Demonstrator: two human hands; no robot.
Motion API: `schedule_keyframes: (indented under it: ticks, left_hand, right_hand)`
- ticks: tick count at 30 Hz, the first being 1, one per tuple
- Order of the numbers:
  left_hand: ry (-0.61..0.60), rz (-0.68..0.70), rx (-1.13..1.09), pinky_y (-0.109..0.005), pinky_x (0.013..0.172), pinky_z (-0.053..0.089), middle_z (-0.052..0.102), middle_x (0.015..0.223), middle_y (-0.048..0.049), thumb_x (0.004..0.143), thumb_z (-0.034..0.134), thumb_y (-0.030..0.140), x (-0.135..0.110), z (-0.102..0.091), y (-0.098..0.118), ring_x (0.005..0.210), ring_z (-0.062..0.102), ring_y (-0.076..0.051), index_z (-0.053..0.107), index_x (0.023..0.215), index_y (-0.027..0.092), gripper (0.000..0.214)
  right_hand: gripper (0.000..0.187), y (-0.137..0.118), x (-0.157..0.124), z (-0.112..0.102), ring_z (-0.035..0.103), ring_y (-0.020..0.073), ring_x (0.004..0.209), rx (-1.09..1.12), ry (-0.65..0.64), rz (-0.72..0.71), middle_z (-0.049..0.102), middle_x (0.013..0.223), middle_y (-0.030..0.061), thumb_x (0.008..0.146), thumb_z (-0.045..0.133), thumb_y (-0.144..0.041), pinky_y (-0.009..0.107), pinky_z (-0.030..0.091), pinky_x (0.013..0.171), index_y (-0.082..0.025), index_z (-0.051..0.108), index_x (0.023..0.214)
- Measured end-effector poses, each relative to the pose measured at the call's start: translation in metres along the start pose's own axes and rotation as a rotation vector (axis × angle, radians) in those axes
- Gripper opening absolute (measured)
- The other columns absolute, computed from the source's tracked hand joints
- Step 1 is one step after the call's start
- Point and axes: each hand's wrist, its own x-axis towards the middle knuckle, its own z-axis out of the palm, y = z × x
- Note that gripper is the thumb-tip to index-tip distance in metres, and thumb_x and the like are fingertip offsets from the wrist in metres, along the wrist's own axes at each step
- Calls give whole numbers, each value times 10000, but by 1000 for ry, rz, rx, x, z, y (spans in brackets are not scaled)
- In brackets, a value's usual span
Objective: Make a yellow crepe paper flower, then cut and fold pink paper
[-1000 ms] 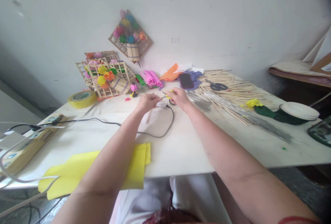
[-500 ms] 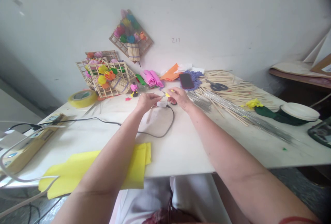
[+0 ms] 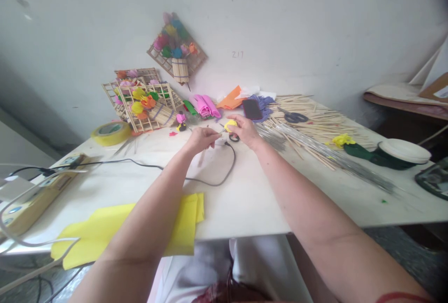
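Note:
My left hand [image 3: 203, 138] is closed in a pinch on a thin wire stem [image 3: 221, 131], left of my right hand. My right hand [image 3: 246, 131] is closed around a small yellow paper flower [image 3: 230, 126], its thumb and fingers at the sides of the petals. The stem points toward the flower's base; whether the two are joined is too small to tell. Beneath the hands lie a white plug-like piece [image 3: 220, 142] on a black cable [image 3: 233, 167] and a dark ring-shaped handle [image 3: 234, 138], partly covered.
Yellow crepe paper [image 3: 98, 228] lies under my left forearm. Thin wooden sticks [image 3: 325, 121], metal wires [image 3: 332, 163], scissors [image 3: 295, 116] and a phone [image 3: 252, 109] are on the right. Tape [image 3: 111, 134], a power strip [image 3: 45, 193] and stick-lattice flower panels [image 3: 147, 107] stand left.
The yellow flower shows more fully in my right hand, which has turned slightly. My left hand has shifted little and keeps its pinch.

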Motion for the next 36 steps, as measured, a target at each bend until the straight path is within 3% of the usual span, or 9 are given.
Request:
schedule_keyframes:
  ticks: [8,15,22,26,32,36]
  left_hand:
    - [159,-15,-23,-178,425,335,568,500,-9,639,615,412,5,2,-4,428,459,-70,645,692,104,313]
    - [268,84,209,-195,483,340,605,540,-9,658,592,431,5,3,-6,497,507,-94,683,710,152,298]
    - [219,118,281,-196,483,321,597,528,-5,693,558,409,3,8,-1,487,486,-87,655,708,147,280]
    - [154,95,243,-191,467,314,577,501,1,720,522,425,2,9,3,474,483,-88,647,768,142,313]
    - [89,88,122,-188,439,306,544,495,7,731,496,476,2,9,2,438,425,-71,649,767,126,383]
    - [108,56,49,-181,430,304,541,506,1,716,517,475,4,9,-3,436,414,-65,633,731,123,371]
  right_hand:
    - [334,-3,-2,-3,471,60,400,-76,20,129,589,541,8,689,601,-443,157,351,355,-135,593,817]
    - [390,-4,-3,3,429,58,337,-3,13,124,550,445,-10,678,579,-534,160,327,325,-150,568,745]
    - [241,-6,-2,7,446,60,351,101,55,138,546,468,-29,661,602,-302,161,346,333,-137,586,836]
    - [314,-5,-1,6,493,80,411,148,54,111,541,494,-40,610,571,-197,169,382,352,-133,572,918]
    - [458,-2,0,4,539,90,480,179,62,78,547,563,-53,596,580,-198,169,405,375,-161,507,1047]
    - [338,-2,0,4,479,55,430,171,68,93,581,593,-35,616,622,-270,166,408,382,-157,544,924]
